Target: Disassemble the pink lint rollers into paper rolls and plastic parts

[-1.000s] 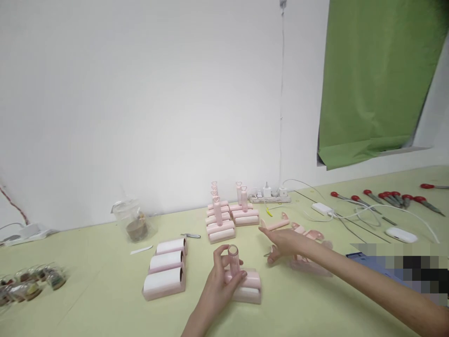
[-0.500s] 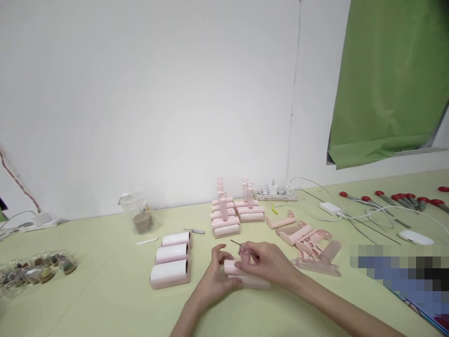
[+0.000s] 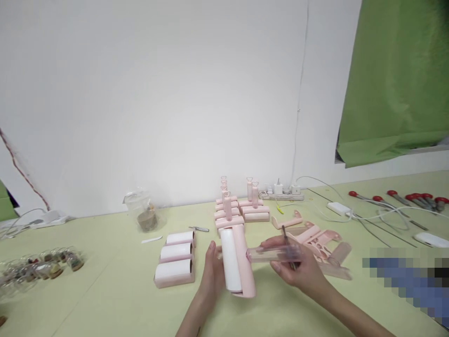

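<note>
Head view: had a pink roller (image 3: pixel 245 267) between the two hands, above or on the pale green table (image 3: pixel 115 295), turned lengthwise toward the wall, with white roll to the left and pink cover to the right. Cupped the left hand (image 3: pixel 211 272) at the white side, half spread, thumb raised, fingertips partly hidden; could not tell, through the blur, how firmly pressed there. Pinched a clear pink handle (image 3: pixel 261 255) between thumb and fingers of the right hand (image 3: pixel 302 270), with a thin dark tool (image 3: pixel 284 233) caught in the same grip. Met the pink cover with the handle's near end; could not tell whether fastened or merely touching.

Judged the step in hand as work on the joint of handle and roller, perhaps fastening or checking it. Judged the next move to call for a steady left hold, handle squared to the cover, tool tip clear of the surface.

Saw three handleless rollers (image 3: pixel 174 270) to the left, finished-looking rollers (image 3: pixel 228 206) behind, loose pink parts (image 3: pixel 310 234) to the right.

Found no readable brand, label or lettering on roller, handle or tool. Could read nothing in the blocked-out blue patch (image 3: pixel 396 281) either.
</note>
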Demonstrator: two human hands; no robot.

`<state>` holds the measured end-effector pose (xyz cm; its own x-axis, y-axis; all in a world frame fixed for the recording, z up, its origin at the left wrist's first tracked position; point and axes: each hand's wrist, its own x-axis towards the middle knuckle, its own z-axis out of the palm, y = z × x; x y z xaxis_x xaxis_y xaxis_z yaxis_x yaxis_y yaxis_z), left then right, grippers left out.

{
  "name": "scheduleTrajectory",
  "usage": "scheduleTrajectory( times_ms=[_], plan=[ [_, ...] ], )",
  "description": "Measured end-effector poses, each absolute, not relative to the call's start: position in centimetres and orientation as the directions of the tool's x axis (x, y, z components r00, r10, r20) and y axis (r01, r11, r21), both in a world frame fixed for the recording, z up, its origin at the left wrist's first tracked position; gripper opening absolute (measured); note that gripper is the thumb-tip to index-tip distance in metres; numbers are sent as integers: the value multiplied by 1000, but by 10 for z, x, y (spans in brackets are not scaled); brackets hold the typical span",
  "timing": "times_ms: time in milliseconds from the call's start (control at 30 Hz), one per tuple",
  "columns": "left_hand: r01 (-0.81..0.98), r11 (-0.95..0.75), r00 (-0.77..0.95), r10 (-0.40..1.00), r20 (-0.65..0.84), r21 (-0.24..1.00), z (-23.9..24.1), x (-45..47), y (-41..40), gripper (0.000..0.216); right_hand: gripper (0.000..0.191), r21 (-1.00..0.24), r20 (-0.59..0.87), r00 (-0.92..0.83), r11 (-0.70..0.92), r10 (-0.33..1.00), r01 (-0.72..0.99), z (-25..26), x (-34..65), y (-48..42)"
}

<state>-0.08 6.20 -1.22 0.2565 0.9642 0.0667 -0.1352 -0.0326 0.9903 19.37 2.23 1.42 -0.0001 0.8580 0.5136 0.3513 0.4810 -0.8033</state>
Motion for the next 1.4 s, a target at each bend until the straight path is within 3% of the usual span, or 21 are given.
scheduleTrajectory(
  times_ms=[100,233,333,467,567,667,733,933,1067,1267,1333,1400],
  plan=[
    [-323,295,566,822,-66,899,-19,17,47,56,24,-896,404,-50,406,913,177,2,180,23],
    [-304,266,507,858,-82,915,-33,27,38,40,33,-996,83,-19,82,996,-45,-15,172,30],
    [-246,327,555,819,-144,912,-36,23,39,41,35,-996,9,-100,0,995,-89,-20,180,37],
    [-119,472,752,618,-232,874,-36,15,42,53,36,-999,21,-127,25,992,30,-7,204,45],
    [-121,435,704,671,-231,892,-36,16,43,53,34,-970,125,-29,128,992,205,7,224,52],
    [-175,410,593,770,-236,895,-35,21,43,55,27,-773,304,45,219,952,595,9,241,60],
    [-177,399,528,810,-256,899,-33,23,42,56,20,-613,337,1,218,942,759,2,246,65],
    [-173,333,385,889,-248,927,-31,24,44,51,38,-259,265,-241,309,934,915,-25,233,77],
    [-177,327,308,914,-264,928,-32,25,47,46,41,-104,146,-341,357,929,928,-29,231,82],
    [-127,175,237,961,-142,976,-40,26,50,55,35,-27,176,-204,212,963,977,-8,242,70],
    [-80,68,160,986,-55,994,-46,27,51,57,29,-75,239,-154,176,959,981,3,237,60],
    [-1,-31,107,994,31,1000,-49,27,52,50,20,-207,293,-188,254,937,945,11,225,47]
  ],
)
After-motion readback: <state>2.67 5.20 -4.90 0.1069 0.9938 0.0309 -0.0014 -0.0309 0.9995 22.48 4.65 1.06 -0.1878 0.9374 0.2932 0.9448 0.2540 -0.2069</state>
